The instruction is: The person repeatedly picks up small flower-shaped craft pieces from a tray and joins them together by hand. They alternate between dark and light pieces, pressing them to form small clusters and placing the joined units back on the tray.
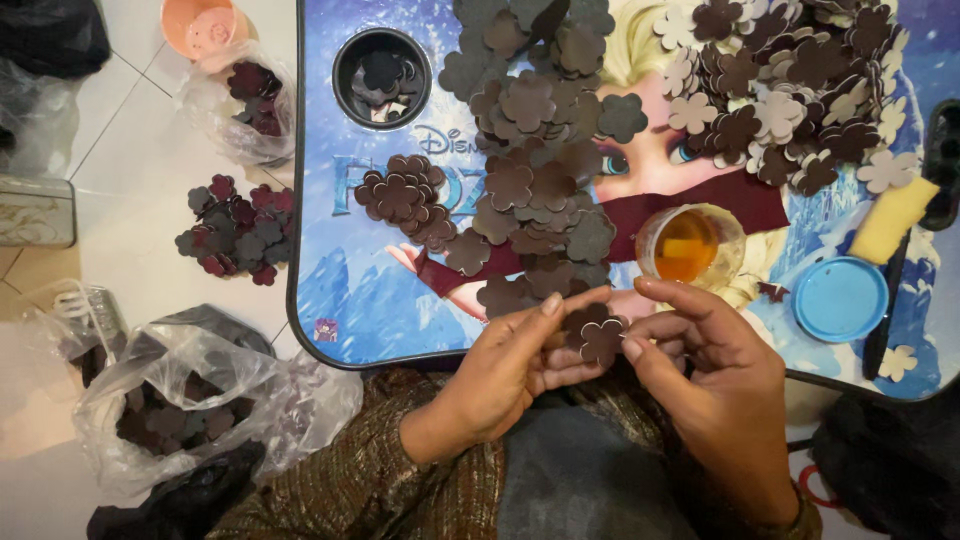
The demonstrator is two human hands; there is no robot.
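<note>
A dark flower cutout [597, 334] is pinched between the fingers of the left hand [510, 372] and right hand [712, 372], just below the lap table [380, 330]. Petals should be aligned squarely, with the glue cup [688, 245] kept clear.

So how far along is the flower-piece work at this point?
Done, seemingly: a neat stack of brown flowers on the lap table, and a dark pile on the floor. In hand: the left hand and right hand pinch one brown flower piece between them, near the open glue pot. Left: the big loose heap and the mixed pile.
</note>
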